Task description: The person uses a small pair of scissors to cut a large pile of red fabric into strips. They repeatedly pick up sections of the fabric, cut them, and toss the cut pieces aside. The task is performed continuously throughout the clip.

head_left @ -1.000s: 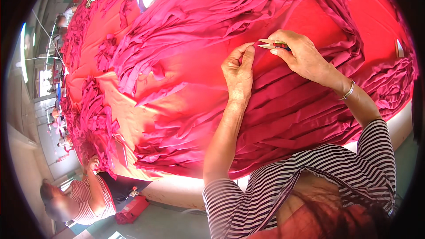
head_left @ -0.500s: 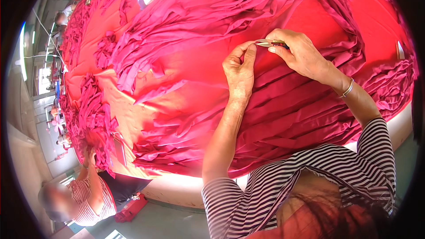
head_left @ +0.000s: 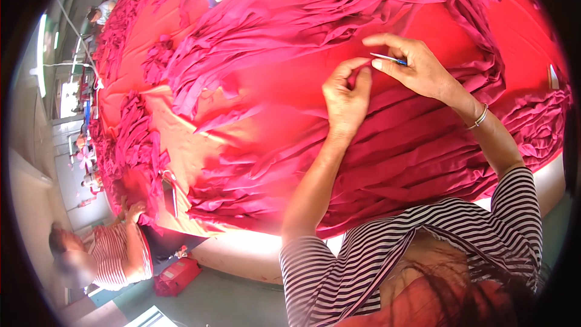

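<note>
My left hand [head_left: 349,98] is closed in a pinch over the middle of the heap, thumb and forefinger together. A bit of dark crimson cloth [head_left: 352,80] shows between these fingers, though most of what they grip is hidden. To its right, my right hand [head_left: 420,71] holds small thread snips [head_left: 390,59] with pale blades and a dark blue part near the thumb. The blades point left at the left fingertips, slightly apart from them. My right forefinger is stretched out above the snips. Long gathered crimson fabric strips [head_left: 387,157] lie under both forearms.
A bright red cloth [head_left: 423,30] covers the wide table, with more crimson fabric [head_left: 284,12] piled across its far side. At the left edge a co-worker in a striped top [head_left: 118,254] handles fabric. A red bag [head_left: 177,277] lies on the floor there.
The snips have drawn back from my left fingertips, and my right forefinger has lifted off them. In the picture my left hand has shifted right and slightly down. The co-worker's head has turned.
</note>
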Action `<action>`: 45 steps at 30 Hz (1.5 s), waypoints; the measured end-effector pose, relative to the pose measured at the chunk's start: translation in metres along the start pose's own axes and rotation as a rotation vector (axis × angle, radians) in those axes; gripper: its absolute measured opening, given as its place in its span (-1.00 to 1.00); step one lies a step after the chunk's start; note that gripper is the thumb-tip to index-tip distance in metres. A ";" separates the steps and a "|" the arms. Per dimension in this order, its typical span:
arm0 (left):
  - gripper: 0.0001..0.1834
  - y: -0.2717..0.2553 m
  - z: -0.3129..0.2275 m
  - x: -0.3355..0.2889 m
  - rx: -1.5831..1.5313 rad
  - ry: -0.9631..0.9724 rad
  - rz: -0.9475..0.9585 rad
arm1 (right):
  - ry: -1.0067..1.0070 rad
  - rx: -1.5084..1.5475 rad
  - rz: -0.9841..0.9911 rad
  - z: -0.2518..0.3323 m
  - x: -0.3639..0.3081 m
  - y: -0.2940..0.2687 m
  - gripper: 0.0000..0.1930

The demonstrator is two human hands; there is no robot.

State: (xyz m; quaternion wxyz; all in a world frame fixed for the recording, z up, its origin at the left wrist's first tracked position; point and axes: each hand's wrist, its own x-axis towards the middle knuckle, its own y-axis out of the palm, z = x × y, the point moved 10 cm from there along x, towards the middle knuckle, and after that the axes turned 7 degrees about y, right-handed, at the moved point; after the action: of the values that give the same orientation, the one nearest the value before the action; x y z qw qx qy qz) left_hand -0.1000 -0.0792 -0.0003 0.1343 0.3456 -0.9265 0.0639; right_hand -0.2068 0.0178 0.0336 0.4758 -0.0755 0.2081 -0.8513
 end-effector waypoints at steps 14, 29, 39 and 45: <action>-0.69 -0.109 -0.034 0.001 1.093 0.082 0.637 | 0.013 -0.608 -0.259 -0.067 -0.041 -0.093 -0.83; -0.67 -0.194 -0.068 -0.063 1.343 -0.098 0.579 | 0.037 -0.544 -0.104 -0.057 -0.097 -0.124 -0.87; -0.74 0.055 -0.017 0.043 0.699 0.169 0.626 | -0.032 -0.351 -0.510 -0.078 -0.046 -0.152 -0.76; -0.63 0.073 0.038 0.078 0.357 -0.037 0.353 | 0.247 0.033 -0.301 -0.131 -0.024 -0.145 -0.75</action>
State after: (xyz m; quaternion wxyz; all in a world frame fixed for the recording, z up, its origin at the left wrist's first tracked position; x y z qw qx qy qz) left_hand -0.2123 -0.0807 -0.0162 0.0411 0.1980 -0.9488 0.2425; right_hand -0.3499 0.1415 -0.0208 0.3149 0.0071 0.2375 -0.9189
